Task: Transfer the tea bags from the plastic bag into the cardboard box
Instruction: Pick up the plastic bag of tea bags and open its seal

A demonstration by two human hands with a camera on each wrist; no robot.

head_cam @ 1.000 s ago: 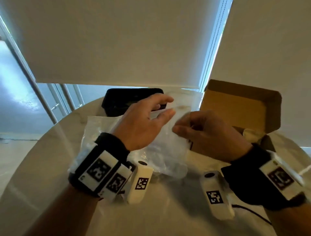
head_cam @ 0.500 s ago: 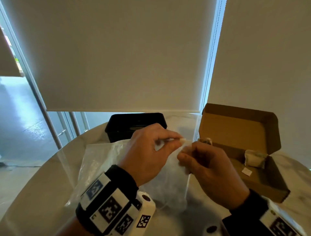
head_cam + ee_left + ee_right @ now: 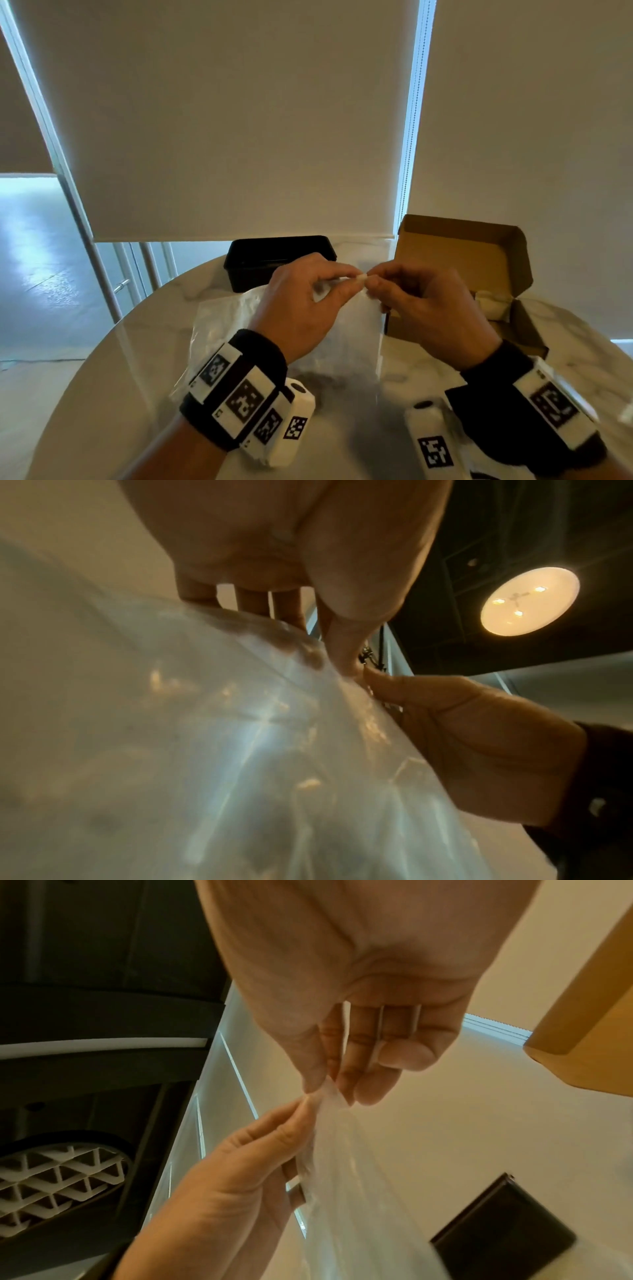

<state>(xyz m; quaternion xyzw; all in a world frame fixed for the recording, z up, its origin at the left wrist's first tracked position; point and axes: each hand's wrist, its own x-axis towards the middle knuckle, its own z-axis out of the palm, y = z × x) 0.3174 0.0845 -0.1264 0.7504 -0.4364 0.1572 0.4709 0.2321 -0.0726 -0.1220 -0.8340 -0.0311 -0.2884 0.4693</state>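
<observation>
The clear plastic bag [image 3: 222, 318] hangs over the table, lifted by its top edge. My left hand [image 3: 354, 279] pinches that edge between thumb and forefinger, and my right hand [image 3: 371, 280] pinches it right beside it, fingertips almost touching. The left wrist view shows the bag [image 3: 240, 737] spreading below the left thumb, with the right hand [image 3: 479, 737] alongside. In the right wrist view my right hand [image 3: 325, 1091] pinches the bag's rim [image 3: 329, 1093]. The open cardboard box [image 3: 462, 260] stands at the right, lid up, with a pale tea bag [image 3: 489, 305] inside. What the plastic bag holds is blurred.
A black rectangular container [image 3: 274, 255] sits behind the bag at the table's far edge. The round marble table [image 3: 102, 377] curves off to the left and front. Window blinds hang close behind. The box [image 3: 599, 1015] is close to my right hand.
My left hand went from spread fingers over the bag to a pinch on its top edge. Both hands came together and rose with the edge. The head view tilted up.
</observation>
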